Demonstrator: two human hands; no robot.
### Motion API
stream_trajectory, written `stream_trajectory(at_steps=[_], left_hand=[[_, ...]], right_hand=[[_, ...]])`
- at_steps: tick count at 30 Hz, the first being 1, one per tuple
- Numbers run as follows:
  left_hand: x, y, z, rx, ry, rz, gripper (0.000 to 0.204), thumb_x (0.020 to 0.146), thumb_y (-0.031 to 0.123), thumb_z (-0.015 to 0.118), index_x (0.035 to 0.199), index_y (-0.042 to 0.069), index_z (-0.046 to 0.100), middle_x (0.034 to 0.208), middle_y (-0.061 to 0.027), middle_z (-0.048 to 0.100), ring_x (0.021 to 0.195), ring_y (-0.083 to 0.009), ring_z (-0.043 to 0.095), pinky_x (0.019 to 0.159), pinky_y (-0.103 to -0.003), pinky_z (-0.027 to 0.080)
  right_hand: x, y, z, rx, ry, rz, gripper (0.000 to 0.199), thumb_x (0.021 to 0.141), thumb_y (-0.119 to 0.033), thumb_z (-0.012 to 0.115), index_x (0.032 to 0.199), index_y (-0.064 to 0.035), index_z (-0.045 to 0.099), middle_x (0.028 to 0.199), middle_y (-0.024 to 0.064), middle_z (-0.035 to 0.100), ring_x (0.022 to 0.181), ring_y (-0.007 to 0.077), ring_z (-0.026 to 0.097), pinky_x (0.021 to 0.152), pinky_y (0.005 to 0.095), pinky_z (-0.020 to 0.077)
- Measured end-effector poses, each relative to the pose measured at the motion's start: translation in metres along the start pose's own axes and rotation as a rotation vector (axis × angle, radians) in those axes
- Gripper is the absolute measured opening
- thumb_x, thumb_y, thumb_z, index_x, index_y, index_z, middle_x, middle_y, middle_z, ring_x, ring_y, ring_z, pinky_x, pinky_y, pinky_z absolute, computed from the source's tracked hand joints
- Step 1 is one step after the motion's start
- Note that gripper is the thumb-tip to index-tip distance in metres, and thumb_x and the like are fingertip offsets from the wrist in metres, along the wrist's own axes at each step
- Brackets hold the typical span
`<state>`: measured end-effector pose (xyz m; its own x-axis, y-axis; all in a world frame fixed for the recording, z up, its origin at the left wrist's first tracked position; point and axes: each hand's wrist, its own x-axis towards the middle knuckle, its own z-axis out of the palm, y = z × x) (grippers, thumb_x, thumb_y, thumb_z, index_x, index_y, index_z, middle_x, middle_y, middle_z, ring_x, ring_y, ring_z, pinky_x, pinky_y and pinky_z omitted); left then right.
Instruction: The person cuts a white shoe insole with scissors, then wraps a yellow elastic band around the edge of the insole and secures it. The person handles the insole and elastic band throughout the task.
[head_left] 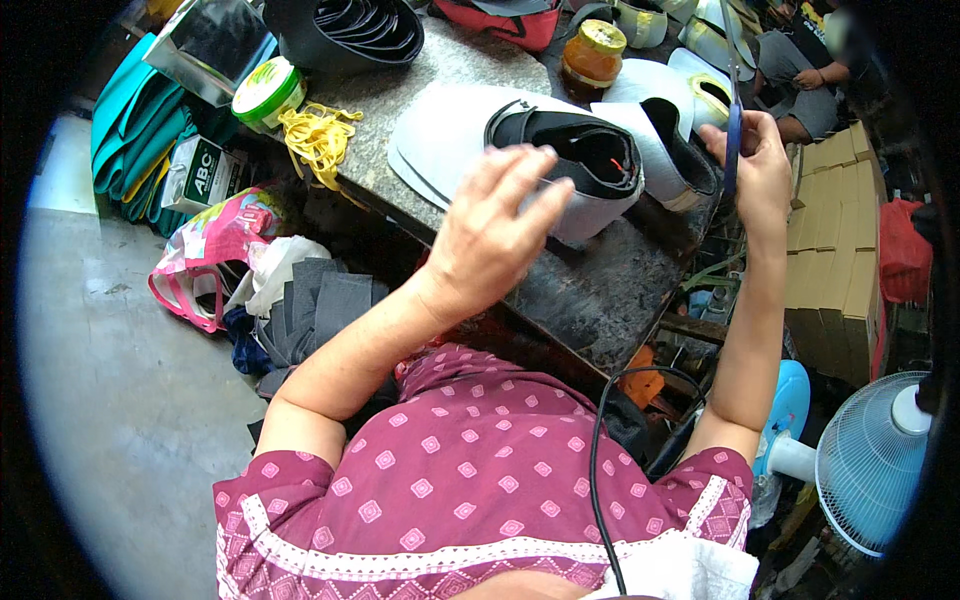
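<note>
My left hand (490,230) hovers with fingers spread over a stack of white shoe uppers (450,130) with black lining on the bench. Whether its fingertips touch the lining edge cannot be told. At the right, my right hand (762,175) is raised and closed around blue-handled scissors (733,150), seen edge-on, with the thin metal blade pointing away from me. A second group of white uppers (655,110) lies between the two hands, beside the first stack.
On the stone-topped bench (410,80) stand an amber jar (594,55), a green-lidded tub (268,92), yellow strips (318,140) and black uppers (345,30). Tan boxes (835,230) and a fan (872,460) are at right. Another person (805,75) sits at far right.
</note>
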<state>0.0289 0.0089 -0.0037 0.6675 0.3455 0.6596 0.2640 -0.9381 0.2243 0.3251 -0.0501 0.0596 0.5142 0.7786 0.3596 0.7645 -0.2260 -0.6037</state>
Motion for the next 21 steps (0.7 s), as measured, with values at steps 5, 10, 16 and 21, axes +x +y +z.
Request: stream_trajectory(at_steps=[5, 10, 16, 21], left_hand=[[-0.009, -0.033, -0.002, 0.146, -0.127, -0.218, 0.057, 0.072, 0.018, 0.078, 0.126, 0.013, 0.061, 0.132, -0.0178, 0.052, 0.118, -0.0390, 0.050, 0.099, -0.046, 0.042], [-0.018, -0.033, -0.029, -0.126, -0.351, -0.128, 0.036, 0.076, 0.017, 0.075, 0.110, 0.009, 0.068, 0.116, -0.0134, 0.062, 0.103, -0.0325, 0.059, 0.087, -0.043, 0.050], [-0.032, 0.016, -0.072, -0.488, -0.737, 0.187, 0.036, 0.080, 0.024, 0.073, 0.113, 0.009, 0.068, 0.137, -0.0260, 0.049, 0.119, -0.0387, 0.055, 0.097, -0.043, 0.048], [-0.034, 0.015, -0.064, -0.513, -0.687, -0.197, 0.033, 0.082, 0.021, 0.072, 0.109, 0.005, 0.065, 0.117, -0.0169, 0.060, 0.095, -0.0349, 0.065, 0.082, -0.040, 0.053]], right_hand=[[-0.051, -0.039, 0.013, 0.093, -0.242, -0.060, 0.033, 0.086, -0.020, 0.076, 0.103, -0.0010, 0.055, 0.085, 0.0017, 0.063, 0.078, 0.0060, 0.058, 0.070, 0.0222, 0.0469], [-0.055, -0.042, 0.031, -0.023, -0.265, 0.045, 0.046, 0.080, -0.043, 0.078, 0.099, -0.0066, 0.057, 0.077, 0.0086, 0.069, 0.069, 0.0230, 0.067, 0.066, 0.0348, 0.0506], [-0.051, -0.037, 0.031, 0.275, -0.291, 0.064, 0.032, 0.081, -0.016, 0.080, 0.098, -0.0021, 0.056, 0.078, 0.0028, 0.067, 0.069, 0.0060, 0.061, 0.061, 0.0226, 0.0480], [-0.068, -0.042, 0.017, 0.103, -0.141, -0.262, 0.035, 0.079, -0.005, 0.080, 0.104, -0.0024, 0.056, 0.087, 0.0042, 0.068, 0.075, 0.0086, 0.062, 0.068, 0.0252, 0.0516]])
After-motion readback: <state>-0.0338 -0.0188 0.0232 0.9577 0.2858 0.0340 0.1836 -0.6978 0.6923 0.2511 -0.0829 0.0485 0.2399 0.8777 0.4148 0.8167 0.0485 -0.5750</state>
